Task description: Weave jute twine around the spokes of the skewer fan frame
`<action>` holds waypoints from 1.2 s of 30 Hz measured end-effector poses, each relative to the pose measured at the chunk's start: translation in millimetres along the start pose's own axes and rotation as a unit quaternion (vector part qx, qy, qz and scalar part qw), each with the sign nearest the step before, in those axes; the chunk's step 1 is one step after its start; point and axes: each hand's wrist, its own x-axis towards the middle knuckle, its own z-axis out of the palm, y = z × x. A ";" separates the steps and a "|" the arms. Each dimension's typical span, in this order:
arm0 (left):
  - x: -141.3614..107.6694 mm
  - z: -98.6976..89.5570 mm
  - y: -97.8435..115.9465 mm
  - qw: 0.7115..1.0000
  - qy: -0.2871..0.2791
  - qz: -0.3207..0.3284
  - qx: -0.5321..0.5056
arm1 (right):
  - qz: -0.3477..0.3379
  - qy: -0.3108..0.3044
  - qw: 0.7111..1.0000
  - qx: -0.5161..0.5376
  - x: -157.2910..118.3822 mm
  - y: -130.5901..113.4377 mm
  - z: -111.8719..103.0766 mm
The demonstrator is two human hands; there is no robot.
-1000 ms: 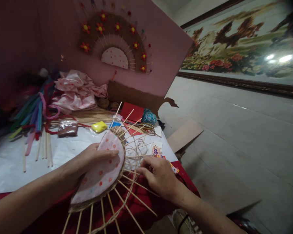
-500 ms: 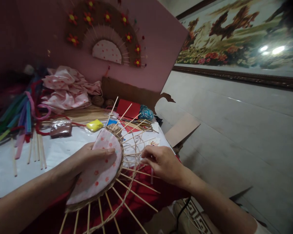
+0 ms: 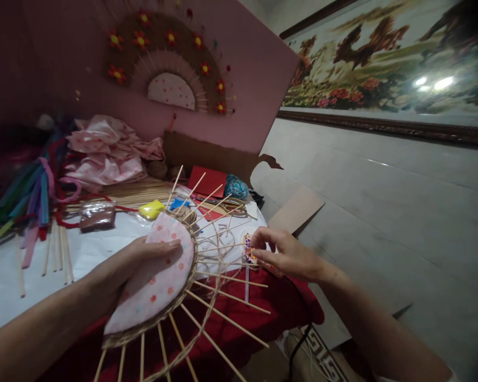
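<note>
My left hand grips a half-round fan frame, its thumb lying flat on the pink flowered cloth. Braided twine edges the cloth's curve, and thin wooden sticks fan out from it. A second line of twine weaves across the lower sticks; looser strands cross the upper ones. Just past the stick tips on the right is my right hand, thumb and fingers bent in a pinch. Whatever those fingers hold is too small to make out. A patterned, colourful item shows beside their tips.
A finished fan with red flowers hangs on the pink board behind. On the table lie crumpled pink cloth, pipe cleaners, a yellow packet, a brown packet, scissors and blue yarn.
My right hand has moved right, away from the twine among the sticks to beyond their tips, uncovering the colourful item. My left hand keeps its hold on the fan frame.
</note>
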 end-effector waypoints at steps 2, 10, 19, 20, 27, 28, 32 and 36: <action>-0.4 0.0 0.6 0.998 -0.001 -0.025 -0.055 | 0.019 0.001 0.998 0.061 -0.3 5.9 -0.1; -2.0 2.1 6.1 0.993 0.012 -0.047 -0.104 | 0.085 0.000 0.938 0.335 -2.1 24.0 5.5; -2.1 1.0 5.8 0.992 0.015 -0.036 -0.119 | 0.098 0.059 0.912 0.393 -6.3 31.7 12.1; -1.6 0.4 5.4 0.992 0.019 -0.038 -0.116 | 0.098 0.060 0.911 0.396 -6.6 31.8 11.9; 3.1 -4.0 3.4 0.990 0.042 -0.032 -0.129 | 0.061 0.079 0.905 0.412 -12.3 23.4 7.2; 3.4 -3.7 3.7 0.990 0.041 -0.035 -0.127 | 0.055 0.076 0.908 0.407 -14.0 22.8 7.2; 4.0 -1.7 6.3 0.988 0.054 -0.035 -0.138 | 0.037 0.056 0.924 0.378 -21.7 26.3 9.6; 2.3 -1.6 9.3 0.982 0.074 -0.035 -0.169 | 0.038 0.048 0.925 0.376 -23.9 33.9 12.8</action>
